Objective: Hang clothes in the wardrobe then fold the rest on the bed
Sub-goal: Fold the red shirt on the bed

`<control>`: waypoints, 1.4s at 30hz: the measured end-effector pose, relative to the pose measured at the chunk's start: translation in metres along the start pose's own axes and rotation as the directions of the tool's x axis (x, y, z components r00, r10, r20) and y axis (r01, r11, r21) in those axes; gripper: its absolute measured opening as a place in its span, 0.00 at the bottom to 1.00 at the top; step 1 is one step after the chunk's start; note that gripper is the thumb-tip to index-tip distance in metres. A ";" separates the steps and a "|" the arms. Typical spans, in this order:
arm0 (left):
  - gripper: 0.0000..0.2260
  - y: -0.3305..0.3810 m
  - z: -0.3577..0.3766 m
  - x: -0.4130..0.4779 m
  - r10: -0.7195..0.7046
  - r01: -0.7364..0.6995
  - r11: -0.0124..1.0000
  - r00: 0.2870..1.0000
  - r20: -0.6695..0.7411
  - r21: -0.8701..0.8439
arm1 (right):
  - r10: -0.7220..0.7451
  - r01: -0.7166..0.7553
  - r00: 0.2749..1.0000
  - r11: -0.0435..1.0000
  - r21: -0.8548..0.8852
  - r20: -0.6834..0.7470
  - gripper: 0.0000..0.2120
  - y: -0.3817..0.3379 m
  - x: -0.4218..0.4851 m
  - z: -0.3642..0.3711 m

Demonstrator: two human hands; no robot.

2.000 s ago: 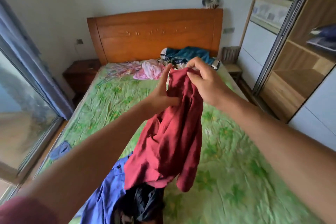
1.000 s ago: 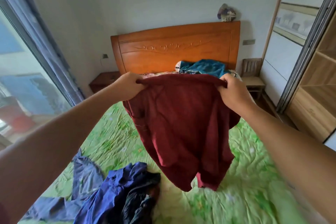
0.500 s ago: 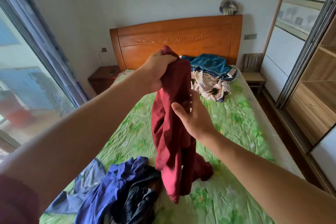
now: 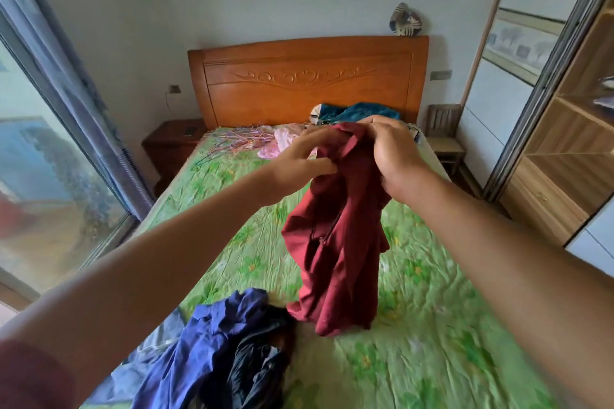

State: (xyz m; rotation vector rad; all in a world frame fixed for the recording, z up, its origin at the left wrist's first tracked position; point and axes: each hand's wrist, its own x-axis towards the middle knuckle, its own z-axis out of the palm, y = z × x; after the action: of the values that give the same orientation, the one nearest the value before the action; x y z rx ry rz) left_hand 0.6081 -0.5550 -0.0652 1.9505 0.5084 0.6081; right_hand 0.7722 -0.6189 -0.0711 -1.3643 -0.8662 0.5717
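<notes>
Stands at a green bed [image 4: 432, 309], wardrobe [image 4: 564, 159] open on the right. Holds a dark red shirt [image 4: 339, 242] bunched above the sheet, hem reaching down just beside a heap of blue and black clothes [image 4: 212, 342]. Grips its top with right hand [image 4: 395, 153], fingers curled tight; pinches it with left hand [image 4: 299, 163].

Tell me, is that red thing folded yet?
Not folded. The red garment hangs bunched and crumpled from the left hand and right hand, over the bed.
</notes>
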 end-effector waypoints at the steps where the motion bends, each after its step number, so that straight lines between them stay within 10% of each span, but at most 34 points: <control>1: 0.26 -0.005 0.000 -0.002 0.022 -0.020 0.999 0.998 0.057 -0.045 | 0.011 -0.010 1.000 1.000 -0.019 0.025 0.11 -0.001 0.001 -0.001; 6: 0.32 -0.026 0.009 0.001 0.114 -0.110 0.993 0.989 0.098 -0.044 | 0.047 0.020 0.968 0.965 -0.261 0.245 0.37 -0.003 -0.017 -0.014; 12: 0.23 -0.049 0.017 0.012 0.263 -0.256 0.963 0.961 -0.082 0.086 | -0.116 0.194 0.981 0.662 -0.723 0.158 0.10 0.010 -0.029 -0.025; 17: 0.34 -0.073 0.025 0.011 0.164 -0.154 0.982 0.982 0.093 -0.106 | -0.266 0.224 0.964 0.838 -0.498 -0.013 0.10 0.008 -0.038 -0.028; 23: 0.11 -0.138 0.054 -0.005 -0.101 0.033 0.982 0.926 0.364 0.188 | -0.122 0.097 0.952 0.990 -0.102 -0.281 0.14 -0.014 -0.048 -0.041; 30: 0.06 -0.159 0.109 0.004 -0.098 0.034 0.983 0.928 0.360 0.181 | -0.045 0.085 0.971 0.983 0.164 -0.233 0.20 -0.028 -0.080 -0.048; 34: 0.08 -0.174 0.108 0.009 -0.111 0.066 0.983 0.957 0.268 0.172 | -0.077 0.037 0.982 0.974 -0.224 -0.171 0.09 -0.030 -0.091 -0.087; 38: 0.12 -0.175 0.065 0.031 -0.146 0.133 0.949 0.989 0.025 0.286 | 0.063 -0.050 0.998 0.526 -0.849 -0.020 0.09 0.008 -0.098 -0.137; 42: 0.10 -0.148 0.019 0.058 0.014 -0.022 0.862 1.000 0.019 0.507 | -0.091 -0.133 0.973 0.532 -0.836 -0.213 0.09 0.052 -0.078 -0.176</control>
State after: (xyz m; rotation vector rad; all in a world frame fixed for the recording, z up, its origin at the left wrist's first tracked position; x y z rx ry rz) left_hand 0.6518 -0.4721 -0.1944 2.4590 0.6946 0.5012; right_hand 0.8744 -0.7775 -0.1351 -2.2947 -0.9732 -0.0727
